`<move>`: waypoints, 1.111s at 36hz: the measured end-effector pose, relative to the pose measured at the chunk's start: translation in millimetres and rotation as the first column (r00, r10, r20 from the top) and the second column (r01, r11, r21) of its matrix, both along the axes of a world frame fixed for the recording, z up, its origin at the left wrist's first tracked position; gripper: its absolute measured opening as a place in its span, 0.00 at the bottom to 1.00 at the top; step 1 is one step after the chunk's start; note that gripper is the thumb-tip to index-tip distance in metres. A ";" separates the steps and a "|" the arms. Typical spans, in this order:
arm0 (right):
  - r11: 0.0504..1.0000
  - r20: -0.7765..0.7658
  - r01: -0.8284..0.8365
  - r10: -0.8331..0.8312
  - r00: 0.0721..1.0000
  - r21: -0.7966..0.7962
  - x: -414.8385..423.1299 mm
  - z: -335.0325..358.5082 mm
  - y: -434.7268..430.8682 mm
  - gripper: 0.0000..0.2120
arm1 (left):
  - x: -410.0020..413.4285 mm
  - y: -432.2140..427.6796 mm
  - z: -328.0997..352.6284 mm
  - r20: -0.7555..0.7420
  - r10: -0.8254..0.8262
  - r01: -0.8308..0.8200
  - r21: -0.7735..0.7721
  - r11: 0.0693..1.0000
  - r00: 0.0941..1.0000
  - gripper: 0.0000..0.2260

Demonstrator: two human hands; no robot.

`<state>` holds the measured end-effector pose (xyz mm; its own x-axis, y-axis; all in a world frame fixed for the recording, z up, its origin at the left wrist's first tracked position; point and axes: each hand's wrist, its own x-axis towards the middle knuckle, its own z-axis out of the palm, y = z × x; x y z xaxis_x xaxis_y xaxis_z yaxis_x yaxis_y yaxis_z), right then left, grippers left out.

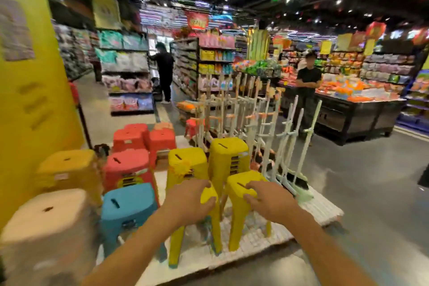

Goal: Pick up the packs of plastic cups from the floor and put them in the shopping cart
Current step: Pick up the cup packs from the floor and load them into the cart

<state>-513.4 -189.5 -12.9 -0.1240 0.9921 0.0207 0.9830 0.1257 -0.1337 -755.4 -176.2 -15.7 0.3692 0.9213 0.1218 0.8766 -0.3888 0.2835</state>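
Supermarket aisles fill the background, shelves running off toward 11 and 12 o'clock, a produce stand (362,109) at 2 o'clock with a person in black (307,90) standing before it, arms folded. Closer to me is a low white pallet (255,239) carrying stacks of plastic stools, with a rack of white mop handles (262,123) behind them at 1 o'clock.

My left hand (192,199) rests on the top edge of a yellow stool stack (209,195), fingers curled over it, though blur keeps me from telling how firmly they grip. My right hand (267,199) lies on the seat of the neighbouring yellow stool (241,190), fingers bent and partly spread, thumb tucked at the side; it looks like a light hold, not a lift.

I see no packs of plastic cups and no shopping cart in this view. The grey floor at 3 to 5 o'clock shows nothing I can identify as cups, so where they are I cannot say; I would guess they lie out of frame, below or beside me.

When I find them, I expect sleeved cup packs to be very light, with slick, crinkly film and walls that crush under a hard squeeze. I would take each pack around its middle with a broad, gentle wrap, or support both ends with two hands if it is long and tends to sag.
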 end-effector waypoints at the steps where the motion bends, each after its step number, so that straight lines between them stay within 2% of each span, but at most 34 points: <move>1: 0.998 0.000 -0.058 0.058 0.998 -0.009 -23.0 1.0 8.9 0.23 | -23.7 -2.0 -0.5 0.005 0.051 -0.051 -0.008 0.999 0.999 0.27; 5: 0.967 0.028 -0.252 0.251 0.968 0.040 -123.2 0.3 44.2 0.23 | -118.1 -16.5 -1.2 0.018 0.255 -0.254 -0.027 0.967 0.967 0.29; 9: 0.888 0.044 -0.459 0.457 0.888 0.038 -224.4 -2.8 74.4 0.22 | -206.1 -33.8 -6.3 0.003 0.460 -0.460 -0.028 0.888 0.888 0.24; 11: 0.864 0.047 -0.503 0.502 0.864 0.029 -255.6 -0.4 82.2 0.23 | -233.2 -43.3 -5.1 0.003 0.521 -0.520 -0.043 0.853 0.854 0.25; 14: 0.773 0.031 -0.633 0.632 0.774 0.037 -322.8 -4.5 97.1 0.21 | -288.0 -64.2 -7.5 0.016 0.651 -0.649 -0.059 0.758 0.759 0.28; 18: 0.622 0.028 -0.783 0.783 0.622 0.015 -408.1 -16.7 114.3 0.20 | -348.2 -91.2 -12.1 0.002 0.769 -0.769 -0.020 0.639 0.639 0.26; 20: 0.533 0.018 -0.846 0.846 0.533 -0.015 -447.9 -21.5 121.2 0.22 | -365.8 -105.9 -9.4 0.012 0.829 -0.829 -0.006 0.559 0.559 0.24; 25: 0.312 0.020 -0.950 0.950 0.312 -0.008 -543.2 -31.8 112.9 0.21 | -407.7 -152.0 -18.1 0.017 0.962 -0.962 -0.022 0.273 0.273 0.24; 30: 0.088 0.008 -0.995 0.996 0.088 -0.050 -628.9 -40.1 68.2 0.19 | -438.8 -220.3 -31.4 0.011 1.000 -0.994 -0.105 0.029 0.028 0.29; 33: -0.011 0.019 -0.999 1.000 -0.012 -0.051 -671.3 -45.4 28.7 0.19 | -451.2 -267.9 -37.6 0.043 0.993 -0.987 -0.124 -0.104 -0.110 0.26; 37: -0.134 0.029 -0.990 0.990 -0.136 -0.047 -728.5 -48.2 -38.1 0.21 | -469.9 -334.4 -43.2 0.033 0.966 -0.962 -0.105 -0.251 -0.256 0.25; 40: -0.222 0.017 -0.972 0.974 -0.224 -0.075 -774.8 -50.6 -94.0 0.24 | -487.6 -387.9 -45.4 0.024 0.946 -0.943 -0.088 -0.320 -0.323 0.25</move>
